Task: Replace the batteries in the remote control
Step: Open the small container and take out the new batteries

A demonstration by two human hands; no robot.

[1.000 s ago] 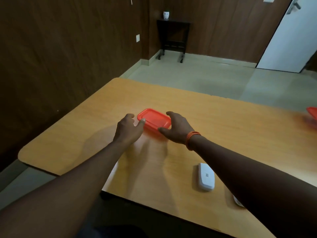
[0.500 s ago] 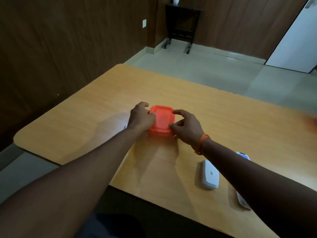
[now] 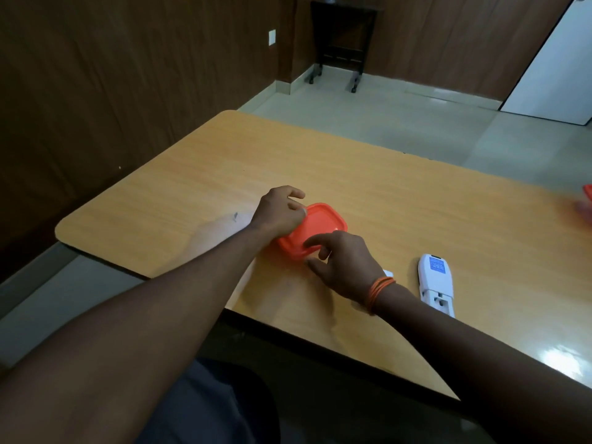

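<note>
A red plastic container [image 3: 322,227] with its lid on sits on the wooden table [image 3: 416,193], a little left of the middle. My left hand [image 3: 278,211] grips its left side. My right hand [image 3: 344,262] is at its near corner, index finger on the lid's rim and thumb under the edge. A white remote control [image 3: 436,282] lies back-up to the right of my right wrist, its near end showing an uncovered compartment. A small white piece [image 3: 387,272] peeks out behind my right wrist, mostly hidden.
Another red object [image 3: 587,196] shows at the table's right edge, cut off by the frame. The table's near edge runs below my forearms. A dark wall stands to the left, with a small black stand [image 3: 344,33] and a white door [image 3: 557,59] at the back.
Both hands closed around the red container and drew it nearer to me, turning it a little. My right hand shifted from its right side to the near corner.
</note>
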